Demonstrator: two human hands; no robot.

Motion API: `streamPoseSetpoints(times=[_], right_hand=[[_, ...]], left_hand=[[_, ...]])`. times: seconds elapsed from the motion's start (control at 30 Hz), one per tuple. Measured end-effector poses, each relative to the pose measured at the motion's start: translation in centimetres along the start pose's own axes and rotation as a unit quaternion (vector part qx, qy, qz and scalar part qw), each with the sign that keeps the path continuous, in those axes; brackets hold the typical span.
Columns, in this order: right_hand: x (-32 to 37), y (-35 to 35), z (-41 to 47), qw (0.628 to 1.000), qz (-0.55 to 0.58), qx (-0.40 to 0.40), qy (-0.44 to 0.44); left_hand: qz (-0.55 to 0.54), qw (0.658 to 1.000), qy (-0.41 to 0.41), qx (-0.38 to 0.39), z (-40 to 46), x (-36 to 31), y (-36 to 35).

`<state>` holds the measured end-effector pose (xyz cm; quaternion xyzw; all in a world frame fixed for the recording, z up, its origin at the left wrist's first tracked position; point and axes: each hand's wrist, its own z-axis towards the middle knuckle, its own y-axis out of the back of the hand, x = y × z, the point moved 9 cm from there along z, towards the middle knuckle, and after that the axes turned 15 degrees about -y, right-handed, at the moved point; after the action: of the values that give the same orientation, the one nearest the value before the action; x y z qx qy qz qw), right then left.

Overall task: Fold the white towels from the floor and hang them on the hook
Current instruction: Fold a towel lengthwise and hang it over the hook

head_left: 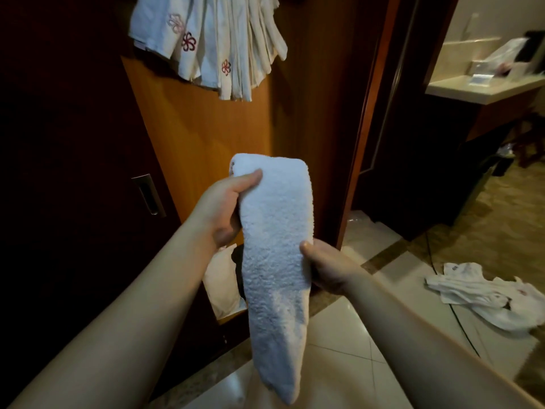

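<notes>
A white towel (pixel 274 249), folded into a long narrow strip, hangs in front of me. My left hand (pixel 224 205) grips its upper left edge, thumb on top near the fold. My right hand (pixel 327 267) holds its right edge at mid-length, thumb pressed on the face. The lower end dangles free toward the floor. Several folded white towels (pixel 218 45) with red flower marks hang from the top of the wooden door; the hook itself is hidden. More white towels (pixel 489 296) lie crumpled on the floor at the right.
A wooden door panel (pixel 194 131) stands straight ahead, with a dark sliding door and metal handle (pixel 149 194) to its left. A white bag (pixel 224 284) leans at the door's foot. A counter (pixel 483 87) stands at the far right above glossy floor tiles (pixel 354 343).
</notes>
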<state>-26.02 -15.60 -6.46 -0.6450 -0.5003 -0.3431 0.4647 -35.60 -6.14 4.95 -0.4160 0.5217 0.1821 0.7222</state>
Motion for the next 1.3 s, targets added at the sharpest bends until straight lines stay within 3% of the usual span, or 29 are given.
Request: streamPoseSetpoints(times=[0.17,0.53,0.6,0.73,0.87,1.1,1.3], right_hand=[[1.1,0.5,-0.1,0.994,-0.087,-0.063,0.02],[5.7,-0.4,-2.9,0.988,-0.063,-0.101,0.097],[6.1,-0.7,-3.2,0.991,-0.063,-0.079,0.089],[4.7,-1.2,-3.2,0.996,-0.082,-0.001,-0.014],[3.5,-0.8,-3.0,0.987,-0.148,-0.008,-0.058],[3.4,-0.5,-1.7,0.999,0.029,0.033,-0.013],[2.9,-2.4,-2.3,0.984,0.024,0.134,-0.112]], left_hand=[[0.034,0.999,0.0,0.008,1.2,-1.3,0.2],[-0.039,0.999,0.007,0.034,2.3,-3.2,-1.5],[-0.043,0.998,0.008,0.037,2.3,-3.5,-2.1],[-0.042,0.997,0.019,0.056,2.5,-4.0,-3.5],[-0.054,0.996,0.038,0.068,3.3,-4.6,-4.2],[-0.027,0.999,0.003,0.029,6.8,-5.1,-3.4],[0.028,0.999,0.016,0.004,9.3,-4.2,-1.8]])
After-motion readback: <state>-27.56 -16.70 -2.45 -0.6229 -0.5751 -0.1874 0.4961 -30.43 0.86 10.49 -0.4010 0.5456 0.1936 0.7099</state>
